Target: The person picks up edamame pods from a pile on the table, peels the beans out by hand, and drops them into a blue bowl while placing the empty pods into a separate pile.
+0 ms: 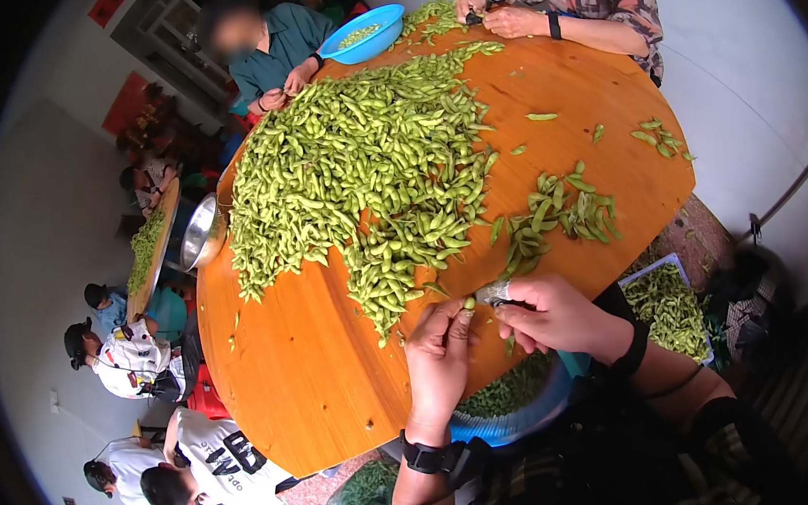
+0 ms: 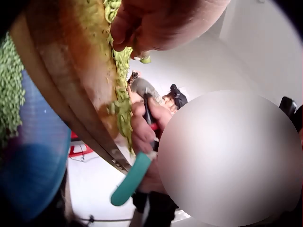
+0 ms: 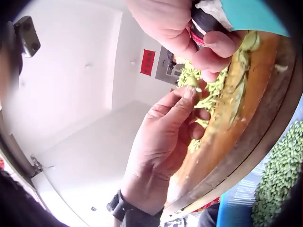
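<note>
Near the table's front edge, my left hand (image 1: 440, 349) pinches a green soybean pod (image 1: 469, 302) between thumb and fingertips. The pod's end (image 2: 145, 60) pokes out below these fingers in the left wrist view. Just to the right, my right hand (image 1: 551, 315) curls round a tool with a teal handle (image 2: 131, 179), a dark working end and a bit of red. Its exact kind I cannot tell. In the right wrist view the right fingers (image 3: 210, 56) are close above the pinched pod. A large heap of pods (image 1: 359, 161) covers much of the wooden table (image 1: 300, 375).
Below the table edge stands a blue tub (image 1: 494, 431) of shelled beans. A crate of pods (image 1: 665, 308) is at the right. Loose pods (image 1: 562, 211) lie near my right hand. Two people sit across the table, one beside a blue basin (image 1: 382, 31). A metal bowl (image 1: 201, 232) is at the left.
</note>
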The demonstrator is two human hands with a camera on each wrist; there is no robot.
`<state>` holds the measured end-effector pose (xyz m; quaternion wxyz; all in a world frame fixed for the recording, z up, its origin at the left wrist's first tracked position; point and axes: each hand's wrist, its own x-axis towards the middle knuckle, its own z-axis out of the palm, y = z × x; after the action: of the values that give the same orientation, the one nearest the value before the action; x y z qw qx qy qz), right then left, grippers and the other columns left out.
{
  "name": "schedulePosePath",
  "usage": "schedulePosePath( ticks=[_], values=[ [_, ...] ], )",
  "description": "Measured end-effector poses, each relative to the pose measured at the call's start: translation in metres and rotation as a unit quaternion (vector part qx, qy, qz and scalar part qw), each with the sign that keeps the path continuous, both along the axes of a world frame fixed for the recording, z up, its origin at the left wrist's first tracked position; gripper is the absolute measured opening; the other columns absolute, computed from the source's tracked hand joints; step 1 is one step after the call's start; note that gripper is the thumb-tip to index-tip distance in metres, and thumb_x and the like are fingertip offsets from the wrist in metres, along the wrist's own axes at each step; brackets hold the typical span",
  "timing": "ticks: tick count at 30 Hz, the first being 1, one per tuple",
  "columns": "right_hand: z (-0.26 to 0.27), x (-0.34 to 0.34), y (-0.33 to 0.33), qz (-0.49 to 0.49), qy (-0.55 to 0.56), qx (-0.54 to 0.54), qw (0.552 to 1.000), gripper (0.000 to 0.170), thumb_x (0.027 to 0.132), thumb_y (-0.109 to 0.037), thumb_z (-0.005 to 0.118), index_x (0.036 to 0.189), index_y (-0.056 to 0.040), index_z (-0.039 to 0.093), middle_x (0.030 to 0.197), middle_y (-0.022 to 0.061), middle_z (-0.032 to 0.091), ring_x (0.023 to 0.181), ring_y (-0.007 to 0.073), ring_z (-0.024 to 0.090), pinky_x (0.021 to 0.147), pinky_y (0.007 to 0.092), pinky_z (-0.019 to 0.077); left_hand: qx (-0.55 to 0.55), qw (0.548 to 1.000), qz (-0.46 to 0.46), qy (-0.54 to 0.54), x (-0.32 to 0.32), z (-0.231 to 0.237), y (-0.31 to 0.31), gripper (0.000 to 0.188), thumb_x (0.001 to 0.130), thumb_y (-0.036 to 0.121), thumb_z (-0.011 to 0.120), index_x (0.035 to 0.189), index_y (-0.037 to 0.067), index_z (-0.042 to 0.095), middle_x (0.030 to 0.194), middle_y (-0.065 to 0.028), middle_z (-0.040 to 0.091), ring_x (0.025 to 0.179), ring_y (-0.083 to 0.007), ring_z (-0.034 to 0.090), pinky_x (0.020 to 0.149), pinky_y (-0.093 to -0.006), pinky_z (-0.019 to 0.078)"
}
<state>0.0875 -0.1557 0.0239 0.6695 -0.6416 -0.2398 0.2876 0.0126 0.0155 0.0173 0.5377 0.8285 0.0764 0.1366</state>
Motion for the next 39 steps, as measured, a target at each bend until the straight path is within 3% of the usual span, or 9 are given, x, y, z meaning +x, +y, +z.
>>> schedulePosePath(
  ticks=[2,6,8,9,12,20,25,32,39],
  values=[
    [0.006,-0.002,0.002,0.026,0.064,-0.011,0.998,0.013,0.097,-0.010,0.050,0.094,-0.0002,0.057,0.072,0.0030,0.061,0.051,0.0065,0.055,0.044,0.0231,0.0429,-0.112,0.994,0.010,0.007,-0.004,-0.002,-0.004,0.023,0.094,0.004,0.061,0.116,0.002,0.066,0.092,-0.0053,0.064,0.062,-0.0078,0.058,0.054,-0.0226,0.0474],
    [0.011,-0.008,0.001,0.029,0.048,-0.042,0.998,0.017,0.098,-0.013,0.050,0.089,-0.0011,0.058,0.067,0.0027,0.060,0.050,0.0064,0.054,0.043,0.0224,0.0423,-0.055,0.998,-0.015,0.013,-0.013,-0.005,-0.004,0.028,0.094,0.003,0.059,0.122,0.002,0.063,0.091,-0.0083,0.064,0.062,-0.0096,0.058,0.054,-0.0244,0.0485],
    [0.004,-0.009,-0.001,0.043,0.023,-0.084,0.995,0.023,0.098,-0.016,0.049,0.083,-0.0015,0.058,0.061,0.0023,0.058,0.049,0.0064,0.054,0.043,0.0217,0.0418,0.070,0.997,-0.010,-0.021,-0.015,-0.006,-0.009,0.031,0.093,0.001,0.058,0.123,0.002,0.062,0.091,-0.0132,0.064,0.065,-0.0181,0.063,0.059,-0.0296,0.0519],
    [0.004,-0.010,-0.001,0.043,0.023,-0.085,0.995,0.023,0.098,-0.016,0.049,0.083,-0.0015,0.058,0.061,0.0023,0.058,0.049,0.0064,0.054,0.043,0.0217,0.0418,0.170,0.982,-0.009,-0.075,-0.014,-0.009,-0.011,0.034,0.091,0.001,0.059,0.125,0.001,0.060,0.092,-0.0179,0.063,0.071,-0.0290,0.066,0.064,-0.0353,0.0540],
    [0.004,-0.012,-0.003,0.038,0.023,-0.083,0.996,0.026,0.099,-0.018,0.049,0.079,-0.0021,0.058,0.056,0.0020,0.056,0.048,0.0067,0.055,0.042,0.0216,0.0415,0.183,0.981,-0.006,-0.065,-0.016,-0.006,-0.019,0.038,0.090,0.002,0.061,0.127,0.001,0.058,0.094,-0.0190,0.063,0.076,-0.0350,0.066,0.067,-0.0384,0.0542],
    [0.000,-0.017,-0.003,0.048,0.108,-0.041,0.992,0.024,0.099,-0.015,0.049,0.080,-0.0027,0.056,0.065,0.0015,0.059,0.049,0.0063,0.054,0.043,0.0205,0.0418,0.151,0.983,0.014,-0.103,-0.016,-0.027,-0.014,0.041,0.086,0.000,0.065,0.127,0.004,0.061,0.086,-0.0155,0.066,0.071,-0.0230,0.067,0.064,-0.0315,0.0531],
    [-0.007,-0.019,0.000,0.036,0.103,-0.032,0.994,0.020,0.098,-0.013,0.051,0.082,-0.0026,0.056,0.066,-0.0001,0.057,0.049,0.0055,0.052,0.043,0.0208,0.0392,-0.095,0.995,-0.011,0.001,-0.019,-0.022,-0.014,0.028,0.091,-0.002,0.063,0.118,-0.001,0.065,0.081,-0.0024,0.069,0.065,-0.0051,0.062,0.062,-0.0204,0.0527],
    [-0.004,-0.024,0.001,0.019,0.084,-0.004,0.996,0.016,0.097,-0.011,0.051,0.084,-0.0029,0.056,0.066,-0.0008,0.055,0.049,0.0043,0.049,0.043,0.0209,0.0355,-0.174,0.983,-0.055,0.025,-0.019,-0.029,-0.002,0.030,0.091,0.000,0.064,0.121,0.003,0.065,0.077,-0.0010,0.068,0.066,-0.0053,0.062,0.063,-0.0211,0.0535],
    [0.000,-0.020,0.000,0.037,0.152,0.009,0.988,0.011,0.096,-0.012,0.052,0.094,-0.0033,0.060,0.066,-0.0015,0.054,0.049,0.0035,0.047,0.042,0.0195,0.0335,-0.309,0.944,-0.103,0.044,-0.020,-0.021,0.009,0.029,0.099,0.010,0.054,0.125,-0.002,0.059,0.090,-0.0062,0.069,0.065,-0.0092,0.063,0.061,-0.0217,0.0542]
  ],
)
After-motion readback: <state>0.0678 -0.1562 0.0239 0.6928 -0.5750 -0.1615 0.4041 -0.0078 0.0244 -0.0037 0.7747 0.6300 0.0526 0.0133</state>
